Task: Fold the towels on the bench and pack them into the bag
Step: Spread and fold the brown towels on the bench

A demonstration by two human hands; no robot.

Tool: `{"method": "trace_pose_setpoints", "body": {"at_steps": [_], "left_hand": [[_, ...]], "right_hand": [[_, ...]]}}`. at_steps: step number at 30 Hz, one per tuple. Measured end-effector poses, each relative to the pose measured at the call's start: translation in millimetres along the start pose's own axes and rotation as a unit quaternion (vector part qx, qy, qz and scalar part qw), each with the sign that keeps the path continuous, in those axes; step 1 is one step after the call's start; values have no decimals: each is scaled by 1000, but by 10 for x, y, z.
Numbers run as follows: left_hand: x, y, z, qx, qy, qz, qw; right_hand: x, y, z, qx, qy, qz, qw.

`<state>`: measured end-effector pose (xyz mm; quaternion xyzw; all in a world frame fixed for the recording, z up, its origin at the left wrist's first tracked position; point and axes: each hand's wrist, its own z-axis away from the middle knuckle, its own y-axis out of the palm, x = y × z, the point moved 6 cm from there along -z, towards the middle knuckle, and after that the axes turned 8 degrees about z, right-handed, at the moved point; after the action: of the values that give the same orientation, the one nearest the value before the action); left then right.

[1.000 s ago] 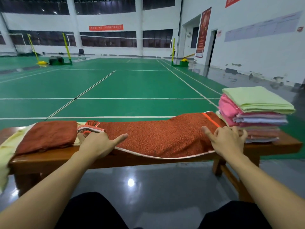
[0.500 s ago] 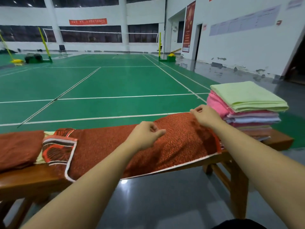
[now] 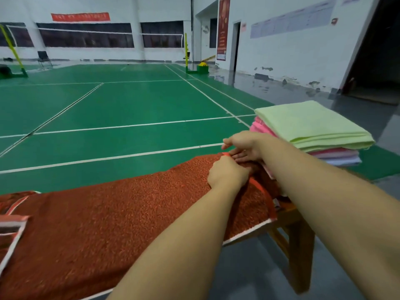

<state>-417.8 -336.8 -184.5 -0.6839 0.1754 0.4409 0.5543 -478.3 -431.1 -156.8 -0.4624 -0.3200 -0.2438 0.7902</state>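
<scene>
A long rust-red towel (image 3: pixel 121 217) with a white edge lies spread along the wooden bench (image 3: pixel 296 239). My left hand (image 3: pixel 227 174) grips the towel's right end near its orange stripe, fingers curled into the cloth. My right hand (image 3: pixel 244 146) sits just beyond it at the far right corner, pinching the towel's edge there. Right of both hands stands a stack of folded towels (image 3: pixel 313 128), light green on top, pink and pale ones beneath. No bag is in view.
The bench stands at the edge of a green badminton court (image 3: pixel 121 109). Grey floor (image 3: pixel 255 273) lies under and in front of the bench. The towel's patterned left end (image 3: pixel 13 221) is folded over at the left border.
The view has swung right and closer. My left hand has travelled along the towel from its middle to the right end. My right hand has stayed at the far right corner.
</scene>
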Motion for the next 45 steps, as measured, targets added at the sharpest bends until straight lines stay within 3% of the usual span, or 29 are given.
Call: {"method": "trace_pose_setpoints", "body": {"at_steps": [7, 11, 13, 17, 21, 31, 34, 36, 37, 39, 41, 43, 45], "left_hand": [[18, 28, -17, 23, 33, -15, 999], [60, -76, 29, 79, 49, 108, 990], [130, -152, 67, 111, 18, 219, 969], [247, -356, 200, 129, -42, 432, 892], [384, -635, 343, 129, -87, 516, 843], [957, -1727, 672, 61, -44, 501, 862], [1245, -2190, 804, 1, -42, 479, 877], [1487, -2443, 850, -12, -44, 422, 905], [1649, -2581, 859, -31, -45, 352, 935], [2023, -2946, 878, -127, -49, 83, 987], [2378, -3286, 995, -231, -82, -134, 960], [2698, -3462, 1135, -258, -134, -181, 940], [2919, -3512, 1239, -238, -181, -195, 934]], "right_hand": [[79, 130, -252, -7, -81, 10, 997], [156, 221, -183, 1, -136, -29, 990], [215, 240, -115, -4, -153, -56, 987], [350, 244, -1, -29, -161, -192, 968], [536, 337, 167, -55, -173, -258, 949], [1347, 1178, 520, -35, -208, -247, 946], [1632, 1568, 658, -15, -223, -255, 941], [1769, 1825, 715, 4, -225, -278, 934], [1821, 1945, 740, 15, -225, -288, 931], [1893, 2150, 786, 34, -225, -292, 929], [1927, 2293, 821, 50, -227, -280, 931], [1937, 2383, 844, 68, -230, -269, 933], [1937, 2442, 846, 86, -231, -267, 932]]}}
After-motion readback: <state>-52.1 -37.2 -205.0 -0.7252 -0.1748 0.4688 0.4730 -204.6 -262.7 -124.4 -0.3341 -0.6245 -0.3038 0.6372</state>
